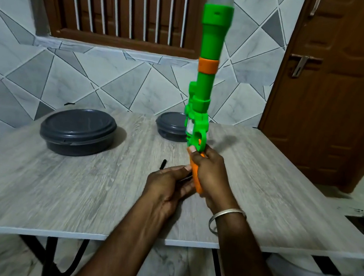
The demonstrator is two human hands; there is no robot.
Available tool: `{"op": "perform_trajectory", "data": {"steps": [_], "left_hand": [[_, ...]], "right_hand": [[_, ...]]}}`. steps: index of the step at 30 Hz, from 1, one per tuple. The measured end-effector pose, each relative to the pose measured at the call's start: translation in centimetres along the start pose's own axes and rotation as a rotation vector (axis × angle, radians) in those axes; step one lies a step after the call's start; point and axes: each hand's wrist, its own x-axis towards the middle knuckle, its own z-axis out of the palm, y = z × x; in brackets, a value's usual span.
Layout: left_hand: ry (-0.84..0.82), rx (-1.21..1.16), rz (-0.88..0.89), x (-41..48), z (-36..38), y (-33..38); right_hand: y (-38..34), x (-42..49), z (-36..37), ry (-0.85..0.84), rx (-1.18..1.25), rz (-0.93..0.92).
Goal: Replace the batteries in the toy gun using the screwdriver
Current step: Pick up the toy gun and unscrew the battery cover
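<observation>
Reached in over the near edge of the table [53, 190] with both forearms, a shiny bangle [227, 215] round the right wrist. Held the toy gun [210, 49] straight up above the middle of the table, green barrel pointing at the ceiling. Wrapped the right hand [211, 171] round the orange handle [195, 176], fingers curled and clamped tight on it, thumb up by the trigger. Tucked the left hand [168, 184] just beside that handle, fingers curled round the screwdriver [163, 164], black end poking out toward the left edge. Looked like the getting-ready step, with gun and tool in hand and the battery door not yet opened. Needed next, most likely: turn the gun so the little screw faces up, set the screwdriver tip into it, hold the gun steady. Could not see the screw or any batteries; all a bit blurry. Saw a big dark bowl [77, 132] near the far left corner and a small dark bowl [171, 126] at the far edge, behind the gun.
</observation>
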Motion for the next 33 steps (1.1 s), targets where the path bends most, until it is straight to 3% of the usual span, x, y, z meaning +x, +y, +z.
{"op": "perform_trajectory", "data": {"steps": [5, 11, 18, 25, 33], "left_hand": [[0.075, 0.17, 0.109, -0.6, 0.1, 0.3], [0.117, 0.173, 0.156, -1.2, 0.4, 0.4], [0.119, 0.26, 0.23, -1.1, 0.2, 0.3], [0.083, 0.629, 0.359, -0.7, -0.2, 0.9], [0.099, 0.677, 0.281, -0.7, 0.3, 1.9]], "right_hand": [[1.5, 0.4, -0.7, -0.034, 0.327, 0.199], [2.8, 0.4, -1.3, -0.132, 0.636, 0.349], [3.3, 0.7, -1.9, -0.172, 0.708, 0.39], [3.5, 0.8, -1.7, -0.175, 0.705, 0.384], [3.4, 0.5, -1.6, -0.162, 0.65, 0.366]]}}
